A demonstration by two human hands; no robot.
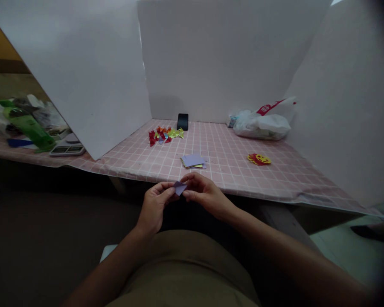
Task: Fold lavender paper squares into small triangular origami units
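Note:
A small piece of folded purple paper (179, 188) is held just in front of the table's near edge, above my lap. My left hand (156, 204) pinches its left side between thumb and fingers. At its right corner, the curled fingers and thumb of my right hand (208, 195) close on the paper. Just beyond my hands lies a stack of square paper sheets (192, 160), purple on top with yellow beneath. Farther back sits a cluster of small folded paper pieces (162, 134) in red, orange, yellow and blue.
A dark phone (182, 122) leans at the back wall. Yellow and red cutouts (259, 159) lie on the checked tablecloth (224, 175) at right, before a white plastic bag (262, 125). Outside the left white panel (92, 76) are a green bottle (28, 125) and a scale (67, 149).

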